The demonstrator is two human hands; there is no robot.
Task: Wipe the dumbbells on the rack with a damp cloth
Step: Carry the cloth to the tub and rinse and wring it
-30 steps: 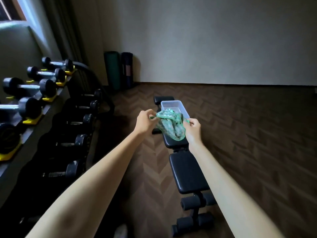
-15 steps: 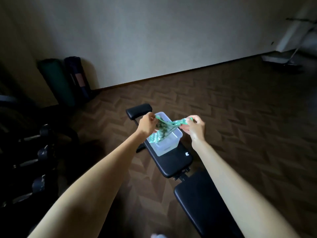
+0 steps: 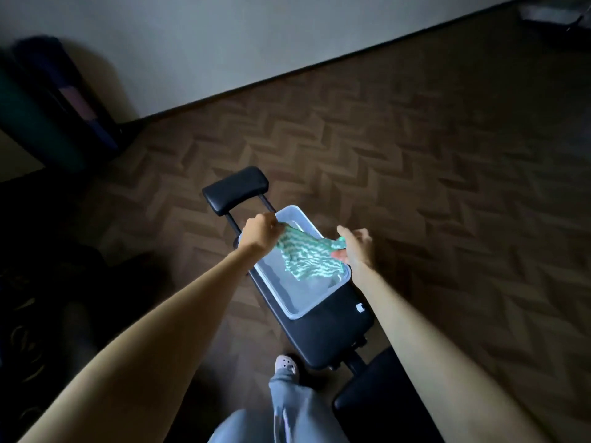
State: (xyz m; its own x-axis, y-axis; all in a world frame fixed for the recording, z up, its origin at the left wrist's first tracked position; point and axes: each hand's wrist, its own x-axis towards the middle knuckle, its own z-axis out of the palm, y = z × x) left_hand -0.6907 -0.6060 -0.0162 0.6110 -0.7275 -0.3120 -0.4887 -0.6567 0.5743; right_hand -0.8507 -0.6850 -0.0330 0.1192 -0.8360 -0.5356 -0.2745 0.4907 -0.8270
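Note:
A green and white patterned cloth (image 3: 305, 252) is stretched between both my hands above a white plastic tub (image 3: 307, 306). My left hand (image 3: 259, 232) grips one corner of the cloth in a fist. My right hand (image 3: 355, 246) pinches the opposite corner, its outer fingers spread. The cloth's lower edge hangs down into the tub. The tub stands on a black padded workout bench (image 3: 332, 330). The dumbbell rack is out of sight; only dark shapes show at the far left edge.
The bench's black head pad (image 3: 236, 190) sticks out beyond the tub. Rolled mats (image 3: 48, 100) lean against the wall at the upper left. My leg and a light shoe (image 3: 286, 364) stand beside the bench. Herringbone wood floor (image 3: 447, 187) spreads to the right.
My view has swung right and down, away from the dumbbell rack, and closer to the tub. The cloth went from bunched to spread out and now hangs lower, into the tub.

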